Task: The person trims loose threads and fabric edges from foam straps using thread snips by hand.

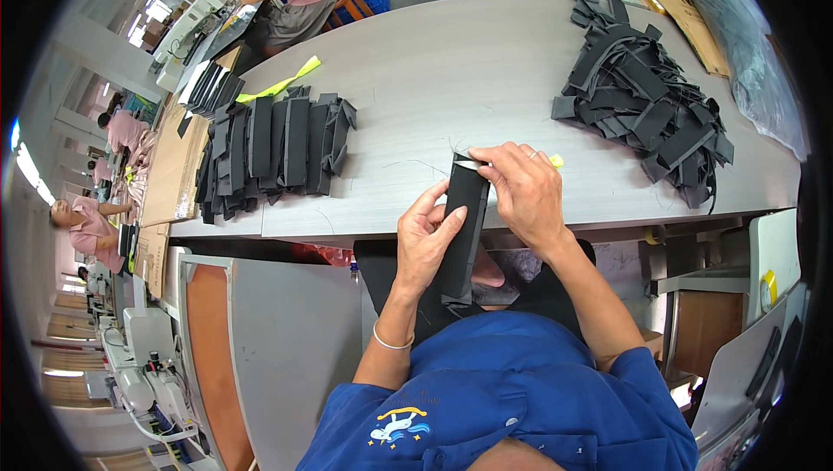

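A long black fabric strip slants over the table's front edge, its lower end above my lap. My left hand grips the strip along its left side, thumb pressed on its face. At the strip's top end my right hand is closed around small thread snips. Their pale pointed blade lies across the strip's tip, and a yellow end shows behind the fingers. Loose dark threads are scattered by the tip. Most of the snips is hidden in my palm.
Rows of stacked black strips lie on the table at the left, with a yellow-green ribbon behind. A loose heap of black strips is at the right. Cardboard borders the left. Co-workers sit near sewing machines.
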`<state>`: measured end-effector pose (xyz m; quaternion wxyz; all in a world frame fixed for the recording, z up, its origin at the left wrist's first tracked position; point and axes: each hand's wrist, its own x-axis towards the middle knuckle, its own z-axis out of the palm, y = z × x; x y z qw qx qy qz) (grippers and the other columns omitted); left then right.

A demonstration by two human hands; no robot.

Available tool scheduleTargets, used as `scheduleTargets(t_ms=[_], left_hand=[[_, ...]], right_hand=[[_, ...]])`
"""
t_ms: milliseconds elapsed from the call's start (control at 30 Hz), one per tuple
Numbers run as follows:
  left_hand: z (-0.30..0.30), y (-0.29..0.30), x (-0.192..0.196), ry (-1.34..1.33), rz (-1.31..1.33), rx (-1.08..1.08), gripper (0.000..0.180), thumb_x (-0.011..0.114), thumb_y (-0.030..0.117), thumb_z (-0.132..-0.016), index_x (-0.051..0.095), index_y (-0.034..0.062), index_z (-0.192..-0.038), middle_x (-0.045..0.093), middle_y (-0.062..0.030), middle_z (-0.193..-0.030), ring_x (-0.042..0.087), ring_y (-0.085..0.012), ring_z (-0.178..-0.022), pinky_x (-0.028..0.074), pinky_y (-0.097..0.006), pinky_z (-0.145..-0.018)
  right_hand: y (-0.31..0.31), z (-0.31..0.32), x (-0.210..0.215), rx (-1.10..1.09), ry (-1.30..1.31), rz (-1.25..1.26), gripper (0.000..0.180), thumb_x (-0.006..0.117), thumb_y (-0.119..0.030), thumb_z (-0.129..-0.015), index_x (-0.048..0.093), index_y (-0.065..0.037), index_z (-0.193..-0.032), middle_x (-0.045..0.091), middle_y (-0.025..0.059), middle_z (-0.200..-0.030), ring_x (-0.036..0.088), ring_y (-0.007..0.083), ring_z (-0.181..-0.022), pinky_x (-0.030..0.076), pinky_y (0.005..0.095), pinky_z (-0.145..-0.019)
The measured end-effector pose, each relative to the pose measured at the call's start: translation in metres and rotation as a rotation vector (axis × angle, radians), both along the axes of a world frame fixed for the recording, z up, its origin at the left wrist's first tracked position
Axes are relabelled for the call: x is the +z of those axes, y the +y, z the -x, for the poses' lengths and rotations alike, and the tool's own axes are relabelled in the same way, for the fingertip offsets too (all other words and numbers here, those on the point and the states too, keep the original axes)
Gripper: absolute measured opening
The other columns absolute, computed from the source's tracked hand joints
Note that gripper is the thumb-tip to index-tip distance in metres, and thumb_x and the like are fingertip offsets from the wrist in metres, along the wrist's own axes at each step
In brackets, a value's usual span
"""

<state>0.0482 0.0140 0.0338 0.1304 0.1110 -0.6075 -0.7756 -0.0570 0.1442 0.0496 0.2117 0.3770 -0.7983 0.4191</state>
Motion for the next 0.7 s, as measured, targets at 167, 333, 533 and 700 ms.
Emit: scheduleTargets(t_ms=[167,333,533,700], left_hand=[[0.001,0.001,-0.001,-0.026,0.082,-0.004,0.044,0.064,0.004,-0.088,0.049,-0.0046,-0.128,0.068,-0.0050,-0.081,0.059,-0.0044,-0.069,0.049,-0.019,-0.061],[-0.001,-0.003,-0.001,-0.021,0.148,-0.010,0.044,0.063,0.003,-0.088,0.049,-0.0043,-0.129,0.067,-0.0051,-0.080,0.059,-0.0050,-0.066,0.048,-0.019,-0.056],[-0.002,-0.007,0.000,-0.011,0.157,-0.053,0.046,0.062,0.001,-0.087,0.048,-0.0042,-0.131,0.067,-0.0067,-0.083,0.060,-0.0066,-0.063,0.049,-0.020,-0.051],[-0.003,-0.011,0.007,-0.023,0.173,-0.120,0.049,0.061,0.000,-0.087,0.045,-0.0052,-0.133,0.066,-0.0086,-0.092,0.061,-0.0078,-0.067,0.053,-0.022,-0.055]], right_hand=[[0.004,0.007,0.000,-0.035,-0.012,-0.014,0.011,0.063,-0.009,-0.082,0.067,-0.010,-0.092,0.065,0.0043,-0.080,0.060,0.0224,-0.071,0.041,0.0335,-0.063],[0.014,0.010,0.005,0.002,-0.119,0.036,0.011,0.063,-0.012,-0.082,0.067,-0.010,-0.092,0.066,0.0041,-0.081,0.061,0.0220,-0.071,0.042,0.0338,-0.064],[0.022,0.009,0.011,0.085,-0.077,-0.028,0.014,0.063,-0.009,-0.081,0.067,-0.008,-0.095,0.065,0.0055,-0.081,0.060,0.0232,-0.074,0.043,0.0339,-0.066],[0.024,0.012,0.012,0.112,-0.029,-0.066,0.017,0.065,-0.007,-0.078,0.068,-0.010,-0.095,0.063,0.0045,-0.076,0.057,0.0229,-0.071,0.040,0.0349,-0.064]])
